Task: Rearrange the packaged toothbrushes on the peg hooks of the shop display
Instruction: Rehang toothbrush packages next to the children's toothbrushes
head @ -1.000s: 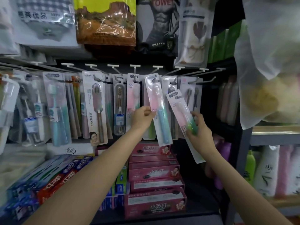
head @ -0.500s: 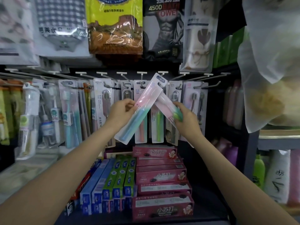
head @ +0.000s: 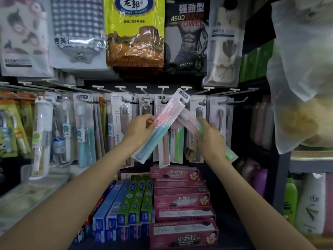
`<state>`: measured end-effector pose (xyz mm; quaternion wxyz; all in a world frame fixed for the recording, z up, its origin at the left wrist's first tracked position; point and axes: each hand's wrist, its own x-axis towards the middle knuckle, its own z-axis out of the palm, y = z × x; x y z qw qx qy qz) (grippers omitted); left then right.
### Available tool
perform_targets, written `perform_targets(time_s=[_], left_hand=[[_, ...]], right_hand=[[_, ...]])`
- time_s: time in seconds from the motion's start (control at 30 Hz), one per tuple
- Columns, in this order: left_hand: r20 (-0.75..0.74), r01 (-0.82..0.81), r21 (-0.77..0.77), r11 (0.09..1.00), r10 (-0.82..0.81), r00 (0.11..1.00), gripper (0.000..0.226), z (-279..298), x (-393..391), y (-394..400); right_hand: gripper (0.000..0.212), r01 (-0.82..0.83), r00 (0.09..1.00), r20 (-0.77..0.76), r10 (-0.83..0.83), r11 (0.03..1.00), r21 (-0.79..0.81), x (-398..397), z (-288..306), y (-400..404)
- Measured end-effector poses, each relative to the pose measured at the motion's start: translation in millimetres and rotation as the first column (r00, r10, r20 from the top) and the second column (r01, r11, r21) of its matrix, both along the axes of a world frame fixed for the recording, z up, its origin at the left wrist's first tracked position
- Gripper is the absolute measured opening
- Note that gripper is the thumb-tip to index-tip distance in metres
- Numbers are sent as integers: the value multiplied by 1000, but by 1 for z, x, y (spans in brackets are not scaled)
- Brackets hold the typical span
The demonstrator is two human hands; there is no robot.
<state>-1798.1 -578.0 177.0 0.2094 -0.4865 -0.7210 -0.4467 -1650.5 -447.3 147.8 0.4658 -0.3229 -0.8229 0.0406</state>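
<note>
Clerk: Item one, pink-to-teal toothbrush pack [head: 158, 127]. Flat, glossy plastic sleeve, long and narrow, card header at top, blue-handled brush inside. Tilted, header up near the row of peg hooks [head: 162, 87], foot low and to the left of them.

Checker: Held by?

Clerk: Left hand [head: 139, 129], below the hooks. Grip clamped on the pack's left edge, fingers curled over the front.

Checker: Item two?

Clerk: Pink-and-green toothbrush pack [head: 191, 123], same glossy sleeve. It slants the other way, its top crossing behind the header of item one just under the hooks, its foot low and to the right of them.

Checker: Grip?

Clerk: Right hand [head: 210, 137] wraps round its middle, fingers closed over the front; the green end shows past the wrist.

Checker: Hanging stock?

Clerk: Clear blister packs [head: 180, 136] hang flat under the hooks, behind both hands. Below them, stacked pink toothpaste cartons [head: 182, 199], matte card, rectangular.
</note>
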Motion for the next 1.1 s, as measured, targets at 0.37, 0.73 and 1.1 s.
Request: perform_targets(time_s=[0.37,0.73,1.1], left_hand=[[-30,3,1,1000,-3,1000,21,-6,-1,4],[-71,-10,-5,1000,9,997,22,3,-5,-3],[69,54,-10,999,-53,996,20,-10,2,9]], right_hand=[[68,-24,993,112,27,999,-30,21,7,6],[69,-131,990,-54,127,988,-83,0,13,5],[60,-433,891,-309,332,826,-362,-14,-17,-3]])
